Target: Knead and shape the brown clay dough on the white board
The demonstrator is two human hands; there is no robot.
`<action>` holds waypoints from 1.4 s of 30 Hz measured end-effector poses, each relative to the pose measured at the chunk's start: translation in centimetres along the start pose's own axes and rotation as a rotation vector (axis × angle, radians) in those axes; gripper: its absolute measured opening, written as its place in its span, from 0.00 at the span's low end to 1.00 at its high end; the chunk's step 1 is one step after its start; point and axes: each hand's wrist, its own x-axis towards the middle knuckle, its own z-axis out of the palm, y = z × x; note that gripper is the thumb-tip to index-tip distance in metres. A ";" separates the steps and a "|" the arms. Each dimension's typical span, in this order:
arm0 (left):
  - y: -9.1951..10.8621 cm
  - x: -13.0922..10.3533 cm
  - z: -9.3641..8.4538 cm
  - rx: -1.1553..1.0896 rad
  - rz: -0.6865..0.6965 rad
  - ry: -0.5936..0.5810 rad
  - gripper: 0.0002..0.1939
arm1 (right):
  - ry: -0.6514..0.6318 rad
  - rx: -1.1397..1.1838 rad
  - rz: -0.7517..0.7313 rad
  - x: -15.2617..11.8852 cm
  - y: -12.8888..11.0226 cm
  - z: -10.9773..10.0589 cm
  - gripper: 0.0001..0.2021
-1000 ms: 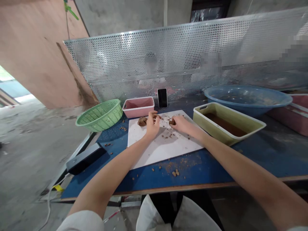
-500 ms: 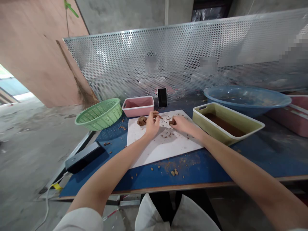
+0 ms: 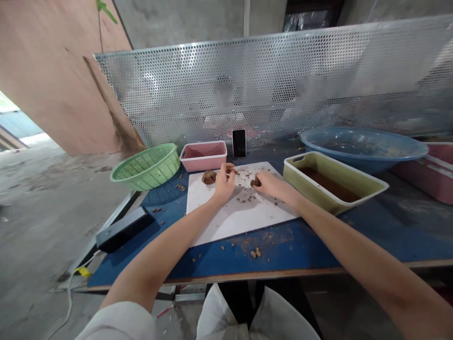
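My right hand (image 3: pixel 271 183) is closed on a small dark brown lump (image 3: pixel 255 182) of clay-like material, just above the white board (image 3: pixel 226 224). My left hand (image 3: pixel 224 183) rests over the far left part of that board, fingers curved and the thumb apart from them. Something brown shows under its fingertips, too small to make out. Left of it, almost touching, sits a larger rounded brown lump (image 3: pixel 208 177). Brown crumbs (image 3: pixel 244 199) lie scattered between and below the hands.
Behind the board stand a pink basin (image 3: pixel 203 164) and an upright phone (image 3: pixel 239 143). A green basket (image 3: pixel 148 170) is at left, near a black box (image 3: pixel 123 231). On the right are an olive tub (image 3: pixel 314 191) of brown liquid and a blue basin (image 3: pixel 368 158). Crumbs dot the blue tabletop (image 3: pixel 283 257).
My right hand has shifted very slightly to the right with the brown lump. My left hand stays almost where it was.
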 end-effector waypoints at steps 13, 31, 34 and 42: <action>-0.2 0.0 0.0 0.015 -0.002 -0.017 0.09 | -0.037 -0.040 0.004 -0.6 -1.4 -1.2 0.09; 0.0 -0.1 -0.2 0.028 -0.012 -0.011 0.08 | 0.047 0.008 0.002 0.8 -1.4 -0.5 0.11; -0.1 0.0 -0.1 0.029 -0.009 -0.013 0.08 | 0.023 0.001 -0.014 0.3 -1.4 -0.6 0.09; -0.2 0.0 0.0 0.041 -0.001 -0.002 0.08 | 0.065 -0.039 -0.035 0.8 -1.1 0.3 0.06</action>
